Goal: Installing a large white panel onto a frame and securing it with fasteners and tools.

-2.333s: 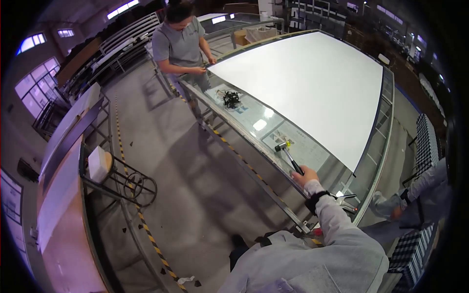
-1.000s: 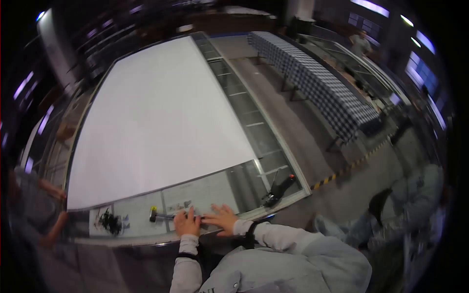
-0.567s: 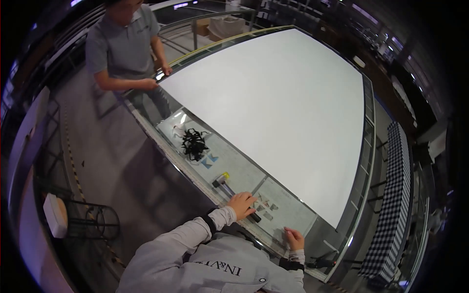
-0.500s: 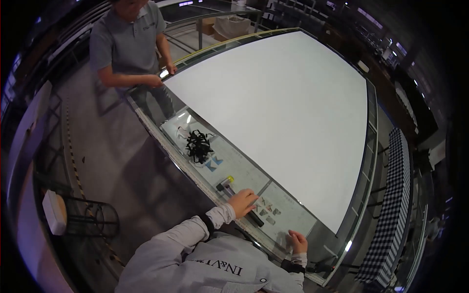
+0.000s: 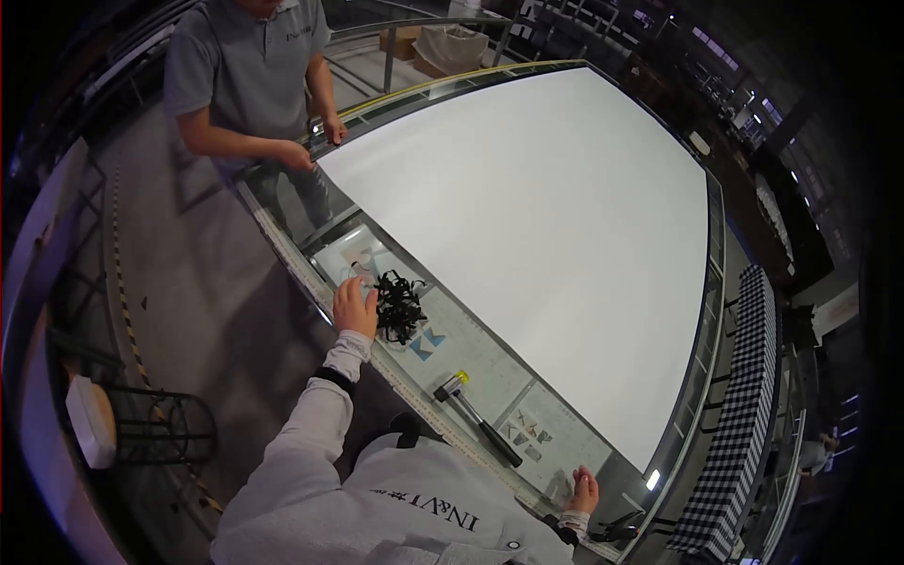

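Observation:
My left hand (image 5: 355, 309) is open at the near edge of the glass-topped table (image 5: 490, 353), its fingers reaching beside a tangled pile of black strips (image 5: 399, 307). I cannot tell whether they touch it. My right hand (image 5: 584, 492) hovers by the table's near right corner, loosely curled with the thumb apart and nothing visible in it. Between my hands lies a mallet (image 5: 468, 411) with a yellow-and-black head and a black grip. Blue notched pieces (image 5: 428, 343) sit beside the strips, and several small grey pieces (image 5: 527, 433) lie right of the mallet.
A large white sheet (image 5: 537, 235) covers most of the table. Across the left corner, a co-worker in a grey shirt (image 5: 254, 75) has both hands at the sheet's edge. A stool (image 5: 92, 424) stands left; a checkered-cloth bench (image 5: 730, 424) runs along the right.
My left hand has left the mallet's handle and moved left to the black strips. The mallet lies uncovered. My right hand stays near the right corner.

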Demonstrator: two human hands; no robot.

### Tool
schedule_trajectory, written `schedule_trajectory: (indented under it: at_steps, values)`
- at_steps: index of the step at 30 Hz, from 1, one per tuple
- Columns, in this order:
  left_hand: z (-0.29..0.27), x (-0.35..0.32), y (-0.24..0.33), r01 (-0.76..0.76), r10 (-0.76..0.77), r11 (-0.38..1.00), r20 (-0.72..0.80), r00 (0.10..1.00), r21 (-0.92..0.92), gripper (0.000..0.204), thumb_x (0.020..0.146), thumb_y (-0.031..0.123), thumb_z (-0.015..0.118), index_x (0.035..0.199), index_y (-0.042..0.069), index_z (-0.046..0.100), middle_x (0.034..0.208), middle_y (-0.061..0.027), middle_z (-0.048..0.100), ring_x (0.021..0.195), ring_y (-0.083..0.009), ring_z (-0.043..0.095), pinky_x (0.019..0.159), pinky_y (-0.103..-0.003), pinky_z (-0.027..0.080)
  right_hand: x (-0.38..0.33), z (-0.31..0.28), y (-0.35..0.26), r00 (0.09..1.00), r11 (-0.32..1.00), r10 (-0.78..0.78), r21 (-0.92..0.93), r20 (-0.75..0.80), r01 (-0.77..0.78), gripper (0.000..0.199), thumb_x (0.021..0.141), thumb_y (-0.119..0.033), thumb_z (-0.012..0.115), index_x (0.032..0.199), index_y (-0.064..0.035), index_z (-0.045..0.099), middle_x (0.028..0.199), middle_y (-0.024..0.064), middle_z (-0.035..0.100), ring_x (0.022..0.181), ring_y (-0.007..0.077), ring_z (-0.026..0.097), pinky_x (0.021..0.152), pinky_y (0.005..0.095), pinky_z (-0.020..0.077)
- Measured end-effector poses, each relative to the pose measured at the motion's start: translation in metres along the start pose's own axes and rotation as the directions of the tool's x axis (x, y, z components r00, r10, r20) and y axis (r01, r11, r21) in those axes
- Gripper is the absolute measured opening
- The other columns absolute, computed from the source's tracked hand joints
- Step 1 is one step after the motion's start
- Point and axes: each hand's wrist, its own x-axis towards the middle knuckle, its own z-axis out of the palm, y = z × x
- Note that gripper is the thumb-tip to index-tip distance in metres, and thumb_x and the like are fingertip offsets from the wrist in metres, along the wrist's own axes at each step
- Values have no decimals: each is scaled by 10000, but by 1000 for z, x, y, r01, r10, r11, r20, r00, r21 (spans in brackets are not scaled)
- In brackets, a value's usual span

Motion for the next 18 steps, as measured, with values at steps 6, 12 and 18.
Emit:
schedule_trajectory:
  at_steps: [6, 12, 18]
  values:
    - [10, -12, 3, -65, 64, 998, 71, 995, 11, 397, 787, 286, 427, 1102, 51, 370, 1055, -127, 432, 998, -288, 379, 853, -368, 293, 4, 8, -6, 998, 998, 49, 31, -42, -47, 169, 755, -117, 518, 857, 16, 539, 831, 100, 562, 736, 160, 538, 692, 267, 438]
    - [7, -11, 1, -28, 14, 995, 138, 990, 98, 394, 796, 307, 404, 1095, 51, 384, 1061, -126, 434, 1003, -278, 381, 864, -366, 283, 11, 28, 3, 992, 920, 94, -374, -81, -117, 126, 717, -123, 575, 770, -9, 568, 721, 47, 577, 634, 89, 514, 572, 205, 407]
    - [10, -11, 0, -25, 15, 997, 123, 992, 75, 381, 803, 309, 391, 1086, 54, 393, 1057, -125, 441, 1012, -279, 377, 863, -370, 284, 10, 27, 0, 996, 953, 50, -294, -70, -69, 113, 717, -115, 575, 751, -7, 573, 729, 54, 584, 630, 88, 513, 572, 209, 408]
